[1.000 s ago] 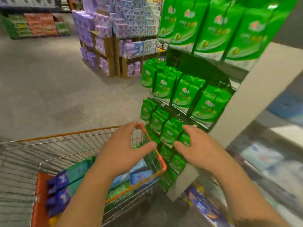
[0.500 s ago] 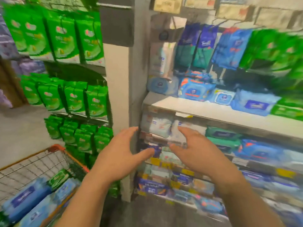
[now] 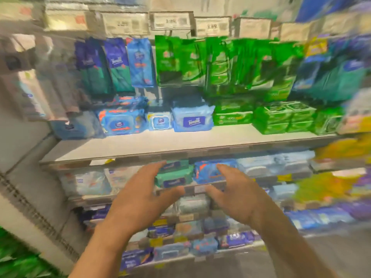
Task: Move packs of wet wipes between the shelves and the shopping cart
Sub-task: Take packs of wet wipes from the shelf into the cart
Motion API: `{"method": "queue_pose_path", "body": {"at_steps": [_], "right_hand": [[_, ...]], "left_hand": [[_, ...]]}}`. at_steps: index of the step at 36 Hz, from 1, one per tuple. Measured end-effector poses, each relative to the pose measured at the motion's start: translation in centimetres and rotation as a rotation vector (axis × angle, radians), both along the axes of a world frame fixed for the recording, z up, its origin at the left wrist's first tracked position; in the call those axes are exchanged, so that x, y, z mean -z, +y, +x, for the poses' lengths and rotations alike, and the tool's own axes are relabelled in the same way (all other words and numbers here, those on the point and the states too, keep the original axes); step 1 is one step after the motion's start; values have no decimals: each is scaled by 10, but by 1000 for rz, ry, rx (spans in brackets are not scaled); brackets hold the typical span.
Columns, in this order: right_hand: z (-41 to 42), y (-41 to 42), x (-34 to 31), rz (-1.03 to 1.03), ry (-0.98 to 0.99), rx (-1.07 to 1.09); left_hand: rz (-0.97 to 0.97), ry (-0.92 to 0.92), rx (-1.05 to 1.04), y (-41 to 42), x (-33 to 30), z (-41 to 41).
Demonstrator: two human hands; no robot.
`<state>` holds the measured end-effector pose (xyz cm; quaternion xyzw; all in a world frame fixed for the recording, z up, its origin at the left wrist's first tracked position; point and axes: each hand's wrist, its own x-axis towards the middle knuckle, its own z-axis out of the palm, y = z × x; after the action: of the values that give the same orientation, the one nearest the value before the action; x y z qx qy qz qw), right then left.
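Shelves of wet wipes fill the view, which is blurred. My left hand and my right hand are raised side by side in front of the second shelf, fingers spread, holding nothing. Just beyond the fingertips lie two stacked teal packs and a blue pack with orange print. On the upper shelf board sit blue packs and green packs. The shopping cart is out of view.
Tall blue and green packs hang from hooks under price tags. Lower shelves hold pale blue and purple packs. A grey upright post bounds the shelves on the left, with green packs past it.
The view has swung right from the cart and the green display to face the wipes shelves. Both hands stayed open and together, now level with the teal and blue packs.
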<state>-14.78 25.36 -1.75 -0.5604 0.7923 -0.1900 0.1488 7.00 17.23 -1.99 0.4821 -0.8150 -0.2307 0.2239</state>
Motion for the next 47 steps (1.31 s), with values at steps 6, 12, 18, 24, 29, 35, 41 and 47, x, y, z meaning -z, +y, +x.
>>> {"method": "queue_pose_path", "body": {"at_steps": [6, 12, 18, 24, 29, 35, 41, 47], "right_hand": [[-62, 0, 1, 24, -59, 104], [-103, -11, 2, 6, -94, 165], [-141, -46, -3, -18, -75, 274], [-176, -95, -23, -39, 37, 292], [-201, -130, -33, -146, 81, 389], [-228, -158, -42, -457, 55, 460], [-257, -188, -58, -709, -23, 487], [-274, -219, -83, -737, -148, 415]], "left_hand": [[-29, 9, 108, -21, -2, -60], [-30, 90, 203, -54, 3, -109], [29, 215, 323, -104, 3, -164], [118, 345, 345, -164, 2, -214], [169, 369, 384, -204, 0, -254], [197, 366, 435, -227, -14, -286], [188, 571, 446, -240, -44, -323], [164, 536, 298, -241, -84, -365]]}}
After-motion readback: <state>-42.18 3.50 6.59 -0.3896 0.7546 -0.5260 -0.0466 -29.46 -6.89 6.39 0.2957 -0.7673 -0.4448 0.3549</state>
